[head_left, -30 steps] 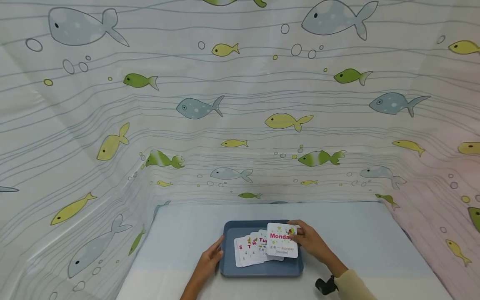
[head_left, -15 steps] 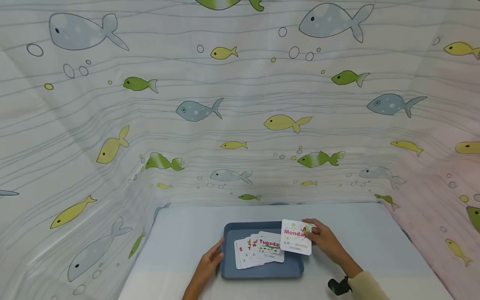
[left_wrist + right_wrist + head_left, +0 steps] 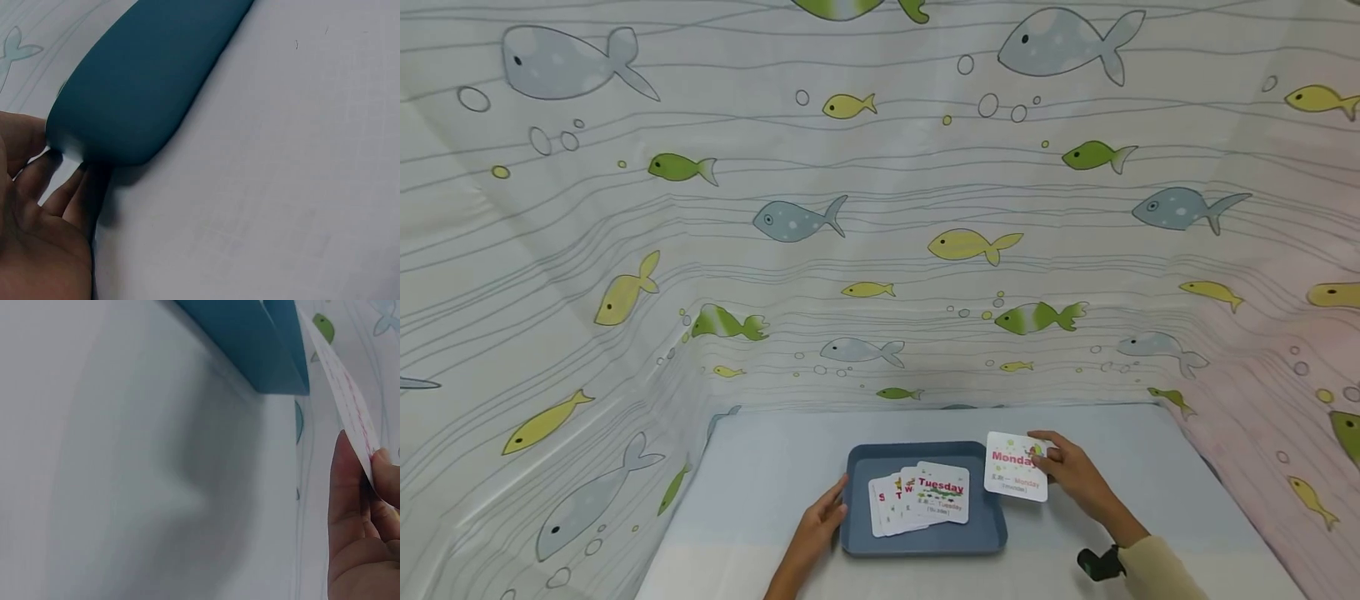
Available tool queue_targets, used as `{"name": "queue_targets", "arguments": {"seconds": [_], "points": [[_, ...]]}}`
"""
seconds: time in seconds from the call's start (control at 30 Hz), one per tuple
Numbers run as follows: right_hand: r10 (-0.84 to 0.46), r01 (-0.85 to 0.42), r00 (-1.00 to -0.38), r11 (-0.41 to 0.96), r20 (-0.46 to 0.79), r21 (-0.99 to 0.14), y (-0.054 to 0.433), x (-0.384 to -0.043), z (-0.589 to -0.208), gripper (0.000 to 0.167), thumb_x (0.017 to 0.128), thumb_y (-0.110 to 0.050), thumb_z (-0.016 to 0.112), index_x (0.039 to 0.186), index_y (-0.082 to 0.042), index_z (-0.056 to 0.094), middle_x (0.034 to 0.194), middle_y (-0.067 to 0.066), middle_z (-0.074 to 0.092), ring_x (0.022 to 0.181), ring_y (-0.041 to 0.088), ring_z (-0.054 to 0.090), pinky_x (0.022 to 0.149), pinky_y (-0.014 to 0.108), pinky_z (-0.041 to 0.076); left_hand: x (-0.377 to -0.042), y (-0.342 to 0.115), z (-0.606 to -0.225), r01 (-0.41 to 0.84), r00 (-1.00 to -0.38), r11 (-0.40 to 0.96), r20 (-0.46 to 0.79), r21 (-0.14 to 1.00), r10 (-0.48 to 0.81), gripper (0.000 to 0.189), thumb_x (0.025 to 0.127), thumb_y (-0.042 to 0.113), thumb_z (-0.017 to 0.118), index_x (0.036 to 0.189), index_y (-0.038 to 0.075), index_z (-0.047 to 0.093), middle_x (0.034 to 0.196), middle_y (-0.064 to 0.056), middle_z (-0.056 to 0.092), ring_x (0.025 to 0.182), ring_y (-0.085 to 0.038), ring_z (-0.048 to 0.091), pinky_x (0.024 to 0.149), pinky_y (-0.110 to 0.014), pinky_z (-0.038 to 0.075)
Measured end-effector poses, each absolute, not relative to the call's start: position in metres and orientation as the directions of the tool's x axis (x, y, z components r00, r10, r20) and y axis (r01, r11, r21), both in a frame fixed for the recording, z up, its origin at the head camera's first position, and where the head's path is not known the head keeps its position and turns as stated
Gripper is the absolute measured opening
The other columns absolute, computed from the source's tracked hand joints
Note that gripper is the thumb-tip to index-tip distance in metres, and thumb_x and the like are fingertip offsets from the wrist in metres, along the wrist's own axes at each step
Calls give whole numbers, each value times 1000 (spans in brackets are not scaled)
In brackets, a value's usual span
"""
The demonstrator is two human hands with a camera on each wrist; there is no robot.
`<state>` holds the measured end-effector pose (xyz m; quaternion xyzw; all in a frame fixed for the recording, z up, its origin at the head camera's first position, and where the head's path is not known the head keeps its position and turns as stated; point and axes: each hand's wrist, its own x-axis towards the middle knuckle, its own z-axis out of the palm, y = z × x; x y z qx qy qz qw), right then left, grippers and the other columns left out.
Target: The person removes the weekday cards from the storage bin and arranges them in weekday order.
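Observation:
A square white card printed "Monday" (image 3: 1017, 483) is held up over the right end of a blue-grey tray (image 3: 925, 543). My right hand (image 3: 1071, 471) pinches its right edge, thumb on the printed face, fingers behind. The right wrist view shows the card (image 3: 344, 387) nearly edge-on, raised beside the tray's corner (image 3: 275, 362). A fan of overlapping day cards lies in the tray, the "Tuesday" card (image 3: 943, 493) on top. Extended fingers of my left hand (image 3: 814, 525) rest against the tray's left end; the left wrist view shows fingertips (image 3: 53, 159) at its wall.
The tray stands on a white tabletop (image 3: 737, 500). Behind and beside it hang cloth walls printed with fish (image 3: 865, 289). A black device (image 3: 1099, 564) sits at my right wrist, by the beige sleeve (image 3: 1157, 571).
My right hand has drawn the "Monday" card to the right, off the fan, uncovering the "Tuesday" card. The left hand and the tray have stayed in place.

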<state>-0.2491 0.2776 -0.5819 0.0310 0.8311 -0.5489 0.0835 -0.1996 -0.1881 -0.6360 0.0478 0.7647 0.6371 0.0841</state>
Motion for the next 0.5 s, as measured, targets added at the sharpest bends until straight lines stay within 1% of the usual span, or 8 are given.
{"name": "queue_targets", "arguments": {"seconds": [0.07,0.13,0.3,0.5], "points": [[-33,152,-983,404,-180,-902,282,-249,-584,54,98,-10,61,149,-10,43,96,11,69,81,21,66,70,31,57,-199,-187,-636,-41,-979,180,-75,983,189,59,103,26,55,153,2,36,162,-14,30,149,-42,26,118,-38,32],[-24,158,-983,414,-185,-896,286,-249,-586,54,98,-10,61,149,-11,43,96,10,68,81,21,65,69,31,56,-199,-187,-636,-41,-977,187,-79,981,196,59,103,26,54,154,3,35,162,-14,29,149,-42,26,118,-43,31],[-23,141,-985,462,-171,-876,295,-255,-589,54,98,-12,62,149,-11,43,92,9,66,80,20,62,67,29,54,-200,-187,-634,-43,-979,202,-81,979,186,57,103,24,55,154,5,36,162,-13,30,148,-41,28,118,-47,27],[-14,136,-986,516,-167,-846,304,-265,-587,53,99,-11,61,148,-10,44,81,7,59,75,20,57,63,30,49,-200,-187,-632,-35,-981,193,-70,981,179,57,103,23,55,153,4,37,162,-14,31,148,-42,28,118,-48,28]]}}
